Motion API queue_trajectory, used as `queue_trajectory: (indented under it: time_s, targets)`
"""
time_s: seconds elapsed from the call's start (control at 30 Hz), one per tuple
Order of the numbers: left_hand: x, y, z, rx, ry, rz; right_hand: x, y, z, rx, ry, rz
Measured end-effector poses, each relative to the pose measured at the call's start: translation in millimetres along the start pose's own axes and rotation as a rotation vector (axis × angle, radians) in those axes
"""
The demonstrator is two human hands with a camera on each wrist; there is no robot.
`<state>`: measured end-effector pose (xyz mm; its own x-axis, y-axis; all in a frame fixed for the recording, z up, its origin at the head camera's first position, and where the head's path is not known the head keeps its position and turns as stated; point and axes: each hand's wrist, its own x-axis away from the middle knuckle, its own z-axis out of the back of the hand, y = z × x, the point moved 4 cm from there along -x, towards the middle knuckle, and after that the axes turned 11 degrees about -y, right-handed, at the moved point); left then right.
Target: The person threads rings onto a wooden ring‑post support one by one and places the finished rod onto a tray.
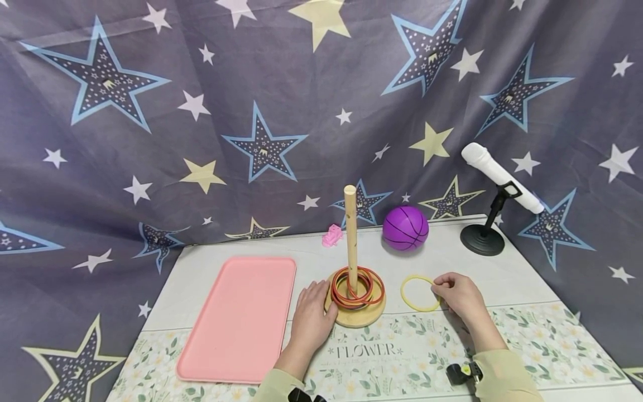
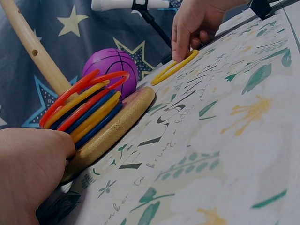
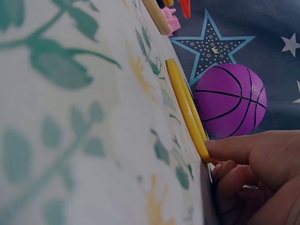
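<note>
A wooden peg (image 1: 350,240) stands upright on a round wooden base (image 1: 359,319). Stacked around its foot are several red, yellow and blue rings (image 1: 380,290). My left hand (image 1: 312,318) rests against the left edge of the base, its thumb by the near side and its fingers fairly straight. To the right of the base, a yellow ring (image 1: 403,296) lies on the tabletop. The thumb and forefinger of my right hand (image 1: 462,296) pinch its right edge. In the right wrist view, the fingertips meet the near end of the yellow ring (image 3: 183,105), while the other fingers are curled.
A pink tray (image 1: 241,318) lies left of my left hand. Behind the peg are a small pink object (image 1: 332,235) and a purple ball (image 1: 405,228). A white microphone (image 1: 502,176) on a black stand (image 1: 482,239) is at the back right. A star-patterned curtain (image 1: 301,84) hangs behind the table.
</note>
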<state>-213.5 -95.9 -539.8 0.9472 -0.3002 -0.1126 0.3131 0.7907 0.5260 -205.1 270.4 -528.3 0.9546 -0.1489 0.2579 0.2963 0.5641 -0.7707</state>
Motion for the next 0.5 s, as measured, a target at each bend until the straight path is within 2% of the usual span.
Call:
queue_trajectory:
  time_s: [0.5]
  targets:
    - [2.0,1.6,1.8,0.002,0.016,-0.020,-0.1,0.4,0.5,0.034,0.007,-0.021]
